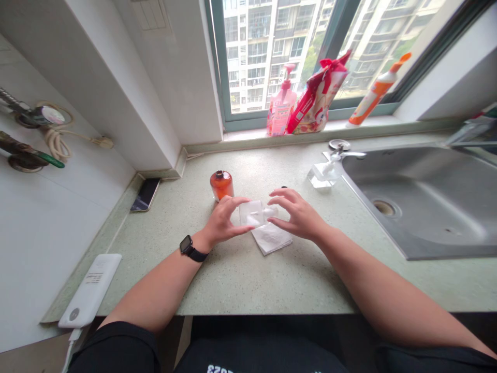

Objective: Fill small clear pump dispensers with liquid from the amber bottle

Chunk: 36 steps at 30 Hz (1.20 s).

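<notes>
My left hand (223, 220), with a black watch on its wrist, grips a clear square bottle (251, 213) between thumb and fingers. The bottle is tipped on its side, its neck pointing right. Around that neck, my right hand (295, 213) is curved with thumb and fingers apart; I cannot tell whether they touch it. Below the bottle, a folded white tissue or cloth (272, 239) lies on the counter. An amber bottle (221, 185) without a cap stands just behind my left hand. A small black item (284, 187) shows partly behind my right fingers.
A clear pump bottle (324, 173) stands beside the faucet (351, 154) and steel sink (413, 251). On the windowsill are a pink pump bottle (281, 111), a red bag (318, 98) and an orange-white bottle (375, 98). A phone (145, 195) and white power bank (91, 290) lie left.
</notes>
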Motion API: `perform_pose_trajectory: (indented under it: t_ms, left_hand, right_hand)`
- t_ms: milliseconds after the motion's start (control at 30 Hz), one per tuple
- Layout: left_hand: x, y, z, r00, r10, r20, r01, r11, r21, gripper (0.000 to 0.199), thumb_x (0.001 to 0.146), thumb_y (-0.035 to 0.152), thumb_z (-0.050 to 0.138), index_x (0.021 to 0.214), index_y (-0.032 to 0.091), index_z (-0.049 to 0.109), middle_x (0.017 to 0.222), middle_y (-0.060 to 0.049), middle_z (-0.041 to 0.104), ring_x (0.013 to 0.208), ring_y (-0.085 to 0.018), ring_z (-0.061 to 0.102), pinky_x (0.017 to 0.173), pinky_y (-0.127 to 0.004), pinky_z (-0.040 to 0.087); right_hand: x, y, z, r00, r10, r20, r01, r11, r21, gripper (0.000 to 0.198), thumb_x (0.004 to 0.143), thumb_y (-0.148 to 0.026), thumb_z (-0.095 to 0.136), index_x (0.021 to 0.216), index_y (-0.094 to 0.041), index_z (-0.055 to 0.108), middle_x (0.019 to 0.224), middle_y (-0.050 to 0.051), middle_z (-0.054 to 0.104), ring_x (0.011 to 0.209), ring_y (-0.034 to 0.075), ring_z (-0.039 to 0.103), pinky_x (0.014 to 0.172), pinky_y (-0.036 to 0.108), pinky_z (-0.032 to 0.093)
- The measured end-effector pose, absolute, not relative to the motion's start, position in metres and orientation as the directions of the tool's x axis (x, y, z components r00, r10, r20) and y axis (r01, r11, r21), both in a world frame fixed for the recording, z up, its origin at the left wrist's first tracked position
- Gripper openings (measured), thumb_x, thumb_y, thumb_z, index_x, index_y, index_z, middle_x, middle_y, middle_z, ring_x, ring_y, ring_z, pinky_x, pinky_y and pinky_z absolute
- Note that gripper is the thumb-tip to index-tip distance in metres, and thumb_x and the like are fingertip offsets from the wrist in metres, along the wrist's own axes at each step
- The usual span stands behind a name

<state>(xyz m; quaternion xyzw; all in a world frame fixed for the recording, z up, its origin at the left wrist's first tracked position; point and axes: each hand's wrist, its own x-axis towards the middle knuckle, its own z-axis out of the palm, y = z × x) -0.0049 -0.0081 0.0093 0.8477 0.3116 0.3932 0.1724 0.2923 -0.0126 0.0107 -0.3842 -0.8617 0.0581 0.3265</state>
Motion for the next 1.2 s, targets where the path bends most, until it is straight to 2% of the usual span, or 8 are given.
perform_pose_trajectory:
  t_ms: [167,300,633,800,933,1100,1133,1200]
  left_hand:
    - [-0.006,-0.009,0.009,0.497,0.667,0.555,0.412,-0.744,0.526,0.071,0.088,0.048,0.092,0.148,0.026,0.061,0.133,-0.01,0.075,0.112,-0.027,0.07,0.103,-0.044,0.058]
    - [-0.005,-0.008,0.006,0.513,0.623,0.59,0.413,-0.782,0.467,0.073,0.088,0.05,0.091,0.149,0.026,0.06,0.132,-0.01,0.076,0.108,-0.026,0.07,0.1,-0.044,0.059]
    - [-0.002,-0.006,0.007,0.569,0.467,0.677,0.41,-0.874,0.259,0.062,0.097,0.048,0.084,0.149,0.025,0.058,0.139,-0.012,0.077,0.115,-0.026,0.07,0.103,-0.045,0.059]
    - [-0.002,-0.007,0.008,0.571,0.481,0.665,0.431,-0.865,0.257,0.058,0.098,0.047,0.082,0.148,0.025,0.061,0.14,-0.012,0.077,0.115,-0.027,0.07,0.103,-0.046,0.059]
    - [-0.003,-0.008,0.008,0.566,0.485,0.667,0.446,-0.86,0.248,0.058,0.099,0.046,0.082,0.148,0.026,0.061,0.139,-0.012,0.077,0.114,-0.026,0.07,0.102,-0.046,0.06]
    - [-0.003,-0.008,0.011,0.501,0.498,0.708,0.455,-0.847,0.274,0.066,0.095,0.049,0.086,0.149,0.026,0.058,0.138,-0.013,0.077,0.114,-0.028,0.073,0.102,-0.048,0.061]
    - [-0.003,-0.008,0.011,0.484,0.505,0.715,0.45,-0.844,0.291,0.068,0.094,0.051,0.086,0.15,0.026,0.057,0.138,-0.013,0.077,0.116,-0.029,0.074,0.103,-0.049,0.061]
    - [-0.004,-0.008,0.011,0.449,0.532,0.718,0.446,-0.83,0.335,0.071,0.093,0.053,0.086,0.151,0.026,0.055,0.137,-0.014,0.076,0.119,-0.03,0.074,0.104,-0.05,0.062]
  right_hand:
    - [0.29,-0.012,0.008,-0.492,0.692,0.529,0.624,0.704,-0.341,0.015,0.103,-0.04,0.069,0.108,-0.025,0.071,0.133,0.015,0.071,0.128,0.035,0.065,0.109,0.061,0.057]
    - [0.286,-0.014,0.007,-0.486,0.731,0.48,0.639,0.672,-0.376,0.023,0.107,-0.043,0.062,0.096,-0.024,0.071,0.131,0.014,0.072,0.127,0.034,0.065,0.11,0.059,0.056]
    - [0.278,-0.012,0.005,-0.42,0.859,0.292,0.606,0.505,-0.614,0.04,0.11,-0.049,0.052,0.089,-0.024,0.075,0.112,0.01,0.073,0.111,0.028,0.07,0.105,0.049,0.056]
    - [0.276,-0.012,0.004,-0.396,0.877,0.273,0.604,0.473,-0.642,0.046,0.11,-0.053,0.051,0.082,-0.024,0.074,0.108,0.009,0.072,0.108,0.027,0.07,0.103,0.047,0.055]
    - [0.275,-0.012,0.002,-0.366,0.886,0.284,0.6,0.458,-0.656,0.045,0.109,-0.058,0.053,0.087,-0.025,0.076,0.108,0.009,0.073,0.108,0.028,0.07,0.104,0.047,0.055]
    - [0.278,-0.008,-0.002,-0.203,0.932,0.299,0.485,0.361,-0.797,0.055,0.113,-0.059,0.037,0.093,-0.025,0.075,0.111,0.009,0.075,0.111,0.028,0.072,0.104,0.048,0.057]
    - [0.28,-0.007,-0.002,-0.172,0.937,0.304,0.454,0.349,-0.82,0.053,0.113,-0.058,0.037,0.095,-0.026,0.075,0.112,0.009,0.075,0.112,0.028,0.072,0.105,0.049,0.058]
    - [0.282,-0.006,-0.002,-0.149,0.938,0.312,0.4,0.346,-0.849,0.036,0.109,-0.054,0.051,0.106,-0.027,0.074,0.115,0.008,0.074,0.114,0.028,0.072,0.106,0.051,0.059]
